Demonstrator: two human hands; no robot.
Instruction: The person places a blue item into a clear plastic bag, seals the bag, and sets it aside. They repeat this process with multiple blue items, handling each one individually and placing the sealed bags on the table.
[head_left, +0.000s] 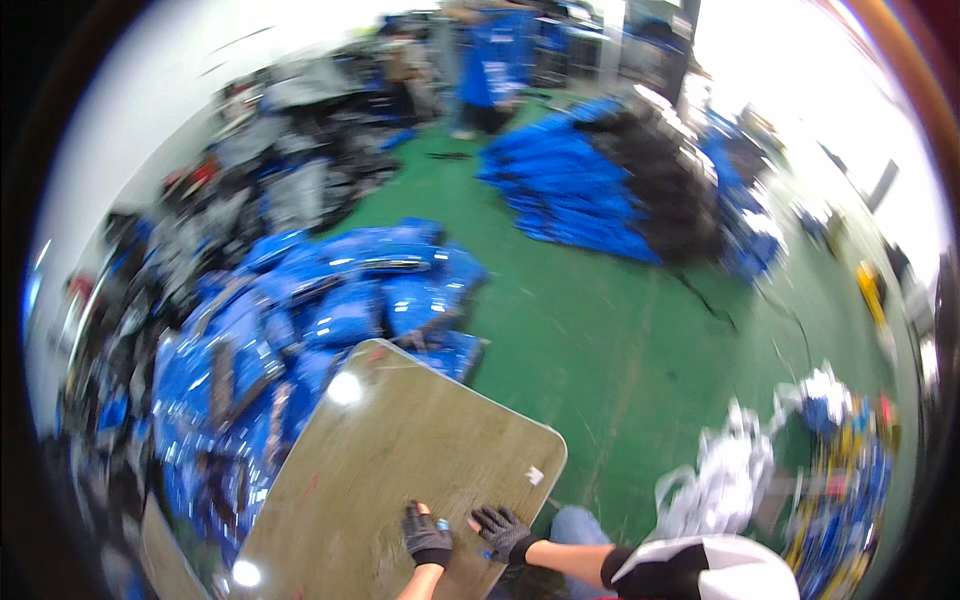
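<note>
A brown wood-grain table (420, 430) with rounded corners and a pale edge stands in front of me. My left hand (427, 535), in a grey and black glove with bare fingertips, lies open on its near part; a small blue spot shows by its fingers. My right hand (503, 533), gloved alike, rests beside it close to the table's right edge, fingers stretched out and holding nothing I can see. A small blue scrap (487, 555) lies next to the right hand. Farther up the right edge is a small white scrap (534, 475).
Shiny blue plastic-wrapped packages (350, 290) are heaped beyond and left of the table. Dark and grey bundles (300, 180) line the left wall. A blue and black pile (610, 185) lies on the green floor (560, 310). White bags (725, 470) and yellow-blue bundles (845, 490) are at right.
</note>
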